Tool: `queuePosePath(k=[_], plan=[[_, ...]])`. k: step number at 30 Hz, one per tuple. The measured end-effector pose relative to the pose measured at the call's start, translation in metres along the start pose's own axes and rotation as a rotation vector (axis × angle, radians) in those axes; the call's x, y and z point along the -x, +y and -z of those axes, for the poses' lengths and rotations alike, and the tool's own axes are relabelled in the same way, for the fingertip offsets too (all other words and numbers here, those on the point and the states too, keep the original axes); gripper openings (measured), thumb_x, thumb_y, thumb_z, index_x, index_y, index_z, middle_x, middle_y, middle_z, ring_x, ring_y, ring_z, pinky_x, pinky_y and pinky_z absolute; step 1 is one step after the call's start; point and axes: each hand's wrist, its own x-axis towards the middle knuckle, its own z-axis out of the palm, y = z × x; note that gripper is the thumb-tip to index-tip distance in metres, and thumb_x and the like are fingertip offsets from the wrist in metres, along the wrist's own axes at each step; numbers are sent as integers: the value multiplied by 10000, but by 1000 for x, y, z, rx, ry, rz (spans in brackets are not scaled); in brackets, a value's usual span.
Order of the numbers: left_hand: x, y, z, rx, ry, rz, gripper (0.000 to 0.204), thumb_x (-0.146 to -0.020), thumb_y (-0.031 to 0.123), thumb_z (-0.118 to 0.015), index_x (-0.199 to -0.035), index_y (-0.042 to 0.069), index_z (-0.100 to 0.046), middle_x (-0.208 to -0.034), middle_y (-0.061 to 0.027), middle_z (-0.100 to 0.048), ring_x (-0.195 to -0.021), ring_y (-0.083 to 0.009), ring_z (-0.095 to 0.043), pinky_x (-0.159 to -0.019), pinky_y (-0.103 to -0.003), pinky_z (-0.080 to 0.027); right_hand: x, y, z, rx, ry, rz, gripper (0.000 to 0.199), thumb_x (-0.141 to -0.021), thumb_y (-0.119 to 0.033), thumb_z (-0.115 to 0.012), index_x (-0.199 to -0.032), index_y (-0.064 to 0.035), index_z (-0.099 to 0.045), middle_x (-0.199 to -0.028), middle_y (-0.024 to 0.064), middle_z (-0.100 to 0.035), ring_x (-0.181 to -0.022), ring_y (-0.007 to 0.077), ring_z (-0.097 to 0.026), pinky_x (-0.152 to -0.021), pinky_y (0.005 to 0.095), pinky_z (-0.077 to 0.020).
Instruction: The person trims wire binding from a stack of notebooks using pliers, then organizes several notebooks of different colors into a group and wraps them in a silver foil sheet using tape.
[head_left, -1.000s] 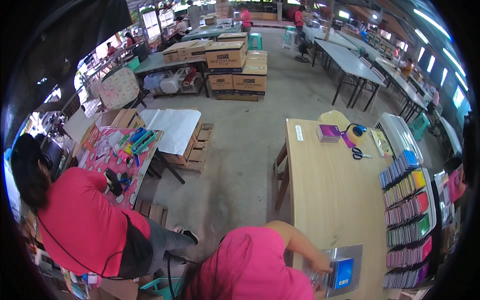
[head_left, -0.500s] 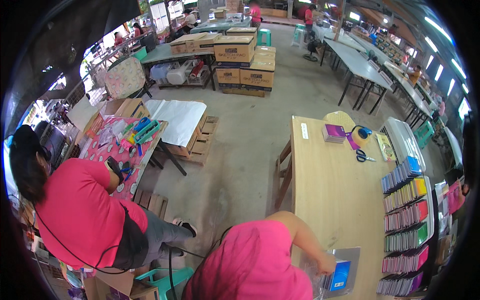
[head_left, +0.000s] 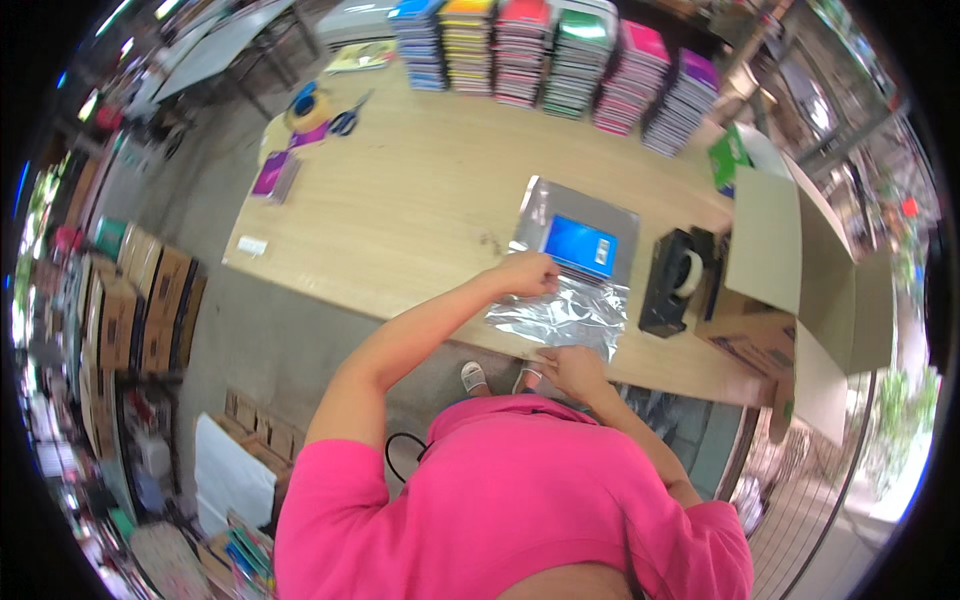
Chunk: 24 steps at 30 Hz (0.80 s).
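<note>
We pinched the clear plastic bag (head_left: 570,312) in both grips, left hand (head_left: 528,274) and right hand (head_left: 570,370); its blue booklet (head_left: 582,246) could slip off the bench (head_left: 400,200) edge.

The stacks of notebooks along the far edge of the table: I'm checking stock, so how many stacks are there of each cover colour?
Blue: 1
Yellow: 1
Red: 1
Green: 1
Pink: 1
Purple: 1
Total: 6 stacks

Notebook stacks (head_left: 560,50) line the worktop's (head_left: 420,200) far edge. A tape dispenser (head_left: 672,280) stands beside an open carton (head_left: 800,270). Scissors (head_left: 350,115) lie near tape rolls (head_left: 300,105).
</note>
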Motion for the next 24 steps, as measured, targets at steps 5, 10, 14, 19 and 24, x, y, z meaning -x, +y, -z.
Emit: queuePosePath(k=[5, 10, 14, 19, 24], plan=[[15, 36, 10, -109, 0, 56, 208, -874, 297, -630, -939, 105, -675, -841, -128, -690, -832, -338, -673, -709, -461, -521, 6, 7, -34, 169, 400, 13, 503, -792, -339, -732, -1239, -126, -645, -1415, 171, -524, -1172, 402, -588, -951, 600, -428], [23, 51, 9, -352, 43, -52, 193, -892, 225, -583, -1054, 135, -637, -872, -118, -696, -774, -339, -679, -656, -470, -521, -7, 12, -14, 151, 161, -142, 500, -731, -356, -781, -1182, -169, -674, -1403, 163, -535, -1266, 396, -532, -1027, 621, -392], [30, 45, 15, -506, 13, -169, 223, -888, 192, -555, -1092, 168, -641, -871, -86, -696, -714, -321, -686, -609, -450, -529, 18, -2, 31, -3, 850, 49, 570, -695, -290, -797, -1222, -165, -619, -1253, 114, -612, -1291, 337, -504, -1088, 678, -266], [13, 42, 24, -593, -100, -278, 272, -883, 174, -543, -1140, 172, -631, -911, -68, -711, -773, -292, -707, -631, -443, -544, -17, 44, 118, 364, 619, 44, 321, -677, -220, -801, -983, -149, -737, -1223, 90, -656, -1284, 299, -509, -1112, 637, -251], [-8, 2, 55, -332, -111, -67, 350, -864, 58, -524, -1191, 151, -608, -986, -113, -714, -844, -345, -697, -723, -426, -551, -43, 113, 158, -152, 497, 200, 152, -741, -118, -782, -862, -74, -703, -715, 56, -689, -689, 200, -684, -673, 329, -553]])
